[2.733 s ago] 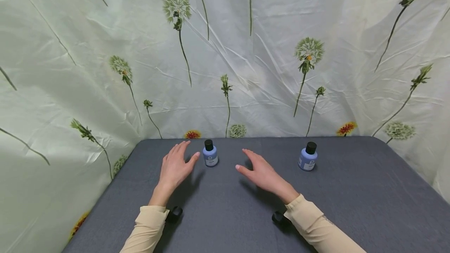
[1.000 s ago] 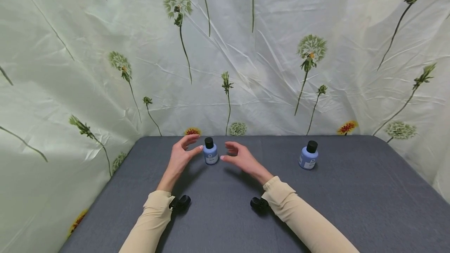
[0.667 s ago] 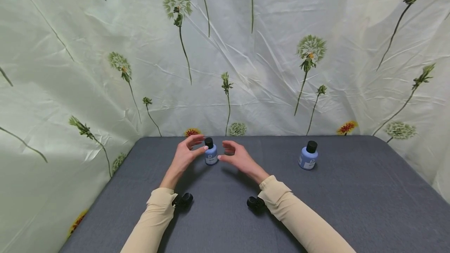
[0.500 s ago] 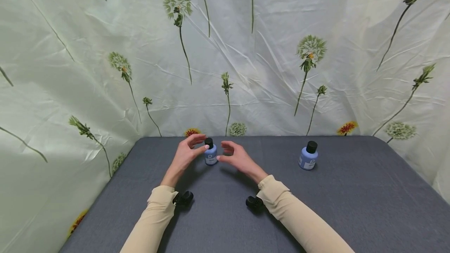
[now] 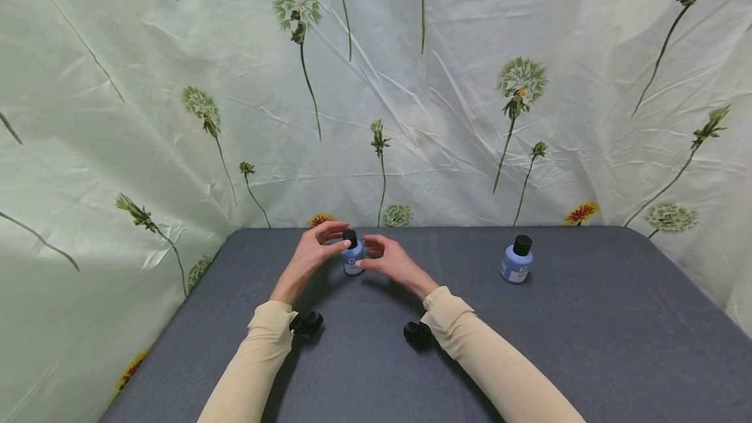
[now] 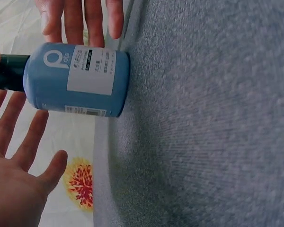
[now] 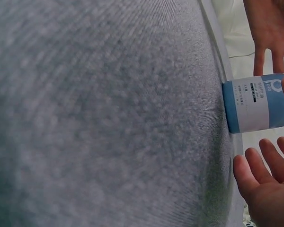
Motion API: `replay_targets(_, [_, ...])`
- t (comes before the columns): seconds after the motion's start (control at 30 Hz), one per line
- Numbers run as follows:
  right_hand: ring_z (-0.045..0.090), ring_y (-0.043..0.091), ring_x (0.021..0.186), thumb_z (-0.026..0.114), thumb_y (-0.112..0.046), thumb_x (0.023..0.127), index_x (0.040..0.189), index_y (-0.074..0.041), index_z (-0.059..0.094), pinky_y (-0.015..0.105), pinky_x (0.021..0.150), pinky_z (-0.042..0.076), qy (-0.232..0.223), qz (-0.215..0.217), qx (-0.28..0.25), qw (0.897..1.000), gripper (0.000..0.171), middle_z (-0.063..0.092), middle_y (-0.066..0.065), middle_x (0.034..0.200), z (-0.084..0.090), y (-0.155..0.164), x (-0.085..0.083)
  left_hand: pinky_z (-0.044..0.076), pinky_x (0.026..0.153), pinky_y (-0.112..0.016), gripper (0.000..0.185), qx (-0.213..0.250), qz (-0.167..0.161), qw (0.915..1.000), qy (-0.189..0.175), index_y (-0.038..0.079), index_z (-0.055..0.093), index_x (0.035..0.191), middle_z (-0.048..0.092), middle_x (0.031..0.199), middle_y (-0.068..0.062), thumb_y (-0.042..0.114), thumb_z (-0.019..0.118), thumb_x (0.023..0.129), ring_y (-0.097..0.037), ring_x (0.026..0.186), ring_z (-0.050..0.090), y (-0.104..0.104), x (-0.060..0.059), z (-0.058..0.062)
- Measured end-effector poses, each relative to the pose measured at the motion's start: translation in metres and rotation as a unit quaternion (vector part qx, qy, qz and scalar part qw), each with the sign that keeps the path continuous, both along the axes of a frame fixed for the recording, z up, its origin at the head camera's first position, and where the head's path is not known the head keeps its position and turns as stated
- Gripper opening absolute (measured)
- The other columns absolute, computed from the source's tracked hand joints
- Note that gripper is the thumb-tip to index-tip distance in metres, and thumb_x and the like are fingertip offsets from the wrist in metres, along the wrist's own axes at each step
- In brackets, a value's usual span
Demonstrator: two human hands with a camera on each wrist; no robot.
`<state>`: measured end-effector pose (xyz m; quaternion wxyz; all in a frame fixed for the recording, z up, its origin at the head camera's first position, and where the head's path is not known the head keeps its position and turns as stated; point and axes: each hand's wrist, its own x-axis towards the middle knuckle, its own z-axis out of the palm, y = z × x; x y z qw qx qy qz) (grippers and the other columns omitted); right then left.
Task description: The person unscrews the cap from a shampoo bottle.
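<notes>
**Both hands closing in on the near blue bottle**

The small blue bottle (image 5: 352, 260) is standing upright on the grey table (image 5: 529, 358), near its far edge. Your left hand (image 5: 309, 257) is cupping it from one side, thumb touching near the black cap (image 5: 349, 236). Your right hand (image 5: 390, 260) is flanking the other side, fingers loosely curled, gripping nothing. A second blue bottle (image 5: 516, 260) is standing well apart to the right

On the blue bottle (image 6: 78, 79) I read a large white "P" with small letters "ole" beside it; the white label's (image 6: 91, 70) fine print is too small for me to read.
</notes>
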<state>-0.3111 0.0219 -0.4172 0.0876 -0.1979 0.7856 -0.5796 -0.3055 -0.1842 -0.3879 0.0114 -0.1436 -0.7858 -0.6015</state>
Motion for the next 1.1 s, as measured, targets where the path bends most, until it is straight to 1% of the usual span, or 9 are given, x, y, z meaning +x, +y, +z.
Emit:
replay_targets(0.07, [0.050, 0.034, 0.128, 0.075, -0.016, 0.088, 0.144, 0.001, 0.045, 0.046, 0.101, 0.043, 0.005, 0.004, 0.003, 1.000, 0.066, 0.050, 0.017, 0.142, -0.001, -0.002, -0.002, 0.039, 0.102, -0.053, 0.046, 0.008, -0.003, 1.0000, 0.000, 0.006, 0.061, 0.131, 0.062, 0.129, -0.010, 0.017, 0.075, 0.089, -0.029, 0.124, 0.052, -0.002, -0.007, -0.008])
replay_targets(0.13, [0.050, 0.033, 0.127, 0.076, -0.015, 0.088, 0.143, -0.001, 0.046, 0.046, 0.102, 0.042, 0.005, 0.006, 0.004, 1.000, 0.065, 0.051, 0.016, 0.141, 0.000, -0.004, -0.003, 0.040, 0.102, -0.052, 0.046, 0.013, -0.007, 0.9999, 0.000, 0.009, 0.062, 0.130, 0.063, 0.128, -0.008, 0.020, 0.076, 0.088, -0.026, 0.123, 0.053, -0.005, -0.014, -0.016])
replay_targets(0.3, [0.052, 0.033, 0.125, 0.076, -0.015, 0.087, 0.141, -0.003, 0.050, 0.044, 0.101, 0.043, 0.016, 0.008, 0.001, 1.000, 0.061, 0.054, 0.016, 0.138, -0.001, -0.009, -0.006, 0.041, 0.101, -0.050, 0.044, 0.013, -0.016, 0.9998, 0.000, 0.006, 0.063, 0.129, 0.064, 0.126, -0.007, 0.018, 0.076, 0.088, -0.025, 0.121, 0.055, -0.006, -0.015, -0.016])
replay_targets(0.47, [0.056, 0.032, 0.121, 0.077, -0.013, 0.086, 0.138, 0.000, 0.053, 0.043, 0.097, 0.046, 0.026, -0.001, 0.000, 1.000, 0.058, 0.058, 0.017, 0.132, -0.003, -0.015, -0.009, 0.044, 0.098, -0.048, 0.043, 0.002, -0.014, 0.9999, 0.006, 0.006, 0.064, 0.128, 0.064, 0.124, -0.008, 0.018, 0.075, 0.089, -0.026, 0.119, 0.056, -0.006, -0.016, -0.017])
replay_targets(0.67, [0.061, 0.028, 0.109, 0.077, -0.011, 0.085, 0.131, 0.002, 0.058, 0.040, 0.091, 0.049, 0.024, -0.010, 0.012, 1.000, 0.052, 0.064, 0.016, 0.120, -0.004, -0.020, -0.008, 0.044, 0.098, -0.049, 0.043, 0.000, -0.013, 0.9999, 0.000, 0.005, 0.064, 0.128, 0.065, 0.123, -0.010, 0.019, 0.076, 0.088, -0.027, 0.118, 0.057, -0.007, -0.017, -0.017])
replay_targets(0.8, [0.061, 0.028, 0.109, 0.077, -0.009, 0.085, 0.131, 0.003, 0.058, 0.040, 0.091, 0.050, 0.022, -0.009, 0.004, 1.000, 0.051, 0.064, 0.016, 0.120, -0.004, -0.020, -0.007, 0.043, 0.099, -0.050, 0.042, 0.004, -0.014, 0.9999, -0.007, 0.005, 0.064, 0.128, 0.064, 0.124, -0.012, 0.017, 0.075, 0.089, -0.029, 0.118, 0.057, -0.007, -0.018, -0.017])
replay_targets(0.93, [0.062, 0.027, 0.108, 0.077, -0.007, 0.085, 0.129, 0.003, 0.059, 0.038, 0.090, 0.050, 0.019, -0.012, -0.011, 1.000, 0.049, 0.065, 0.017, 0.118, -0.006, -0.021, -0.007, 0.042, 0.099, -0.051, 0.043, 0.006, -0.016, 0.9998, -0.012, 0.003, 0.063, 0.129, 0.064, 0.124, -0.014, 0.015, 0.074, 0.089, -0.032, 0.120, 0.055, -0.007, -0.018, -0.017])
replay_targets(1.0, [0.063, 0.027, 0.107, 0.077, -0.007, 0.085, 0.129, 0.003, 0.060, 0.038, 0.089, 0.051, 0.024, -0.012, -0.017, 1.000, 0.048, 0.066, 0.017, 0.117, -0.006, -0.021, -0.007, 0.042, 0.099, -0.052, 0.042, 0.009, -0.016, 0.9997, -0.015, 0.002, 0.063, 0.128, 0.064, 0.124, -0.015, 0.012, 0.074, 0.090, -0.034, 0.121, 0.055, -0.006, -0.016, -0.014])
replay_targets(1.1, [0.063, 0.027, 0.106, 0.077, -0.007, 0.085, 0.128, 0.003, 0.060, 0.038, 0.088, 0.051, 0.030, -0.013, -0.020, 0.999, 0.047, 0.066, 0.018, 0.116, -0.006, -0.021, -0.006, 0.043, 0.099, -0.051, 0.039, 0.007, -0.014, 0.9997, -0.017, 0.001, 0.064, 0.127, 0.065, 0.122, -0.015, 0.010, 0.073, 0.090, -0.035, 0.120, 0.055, -0.004, -0.008, -0.004])
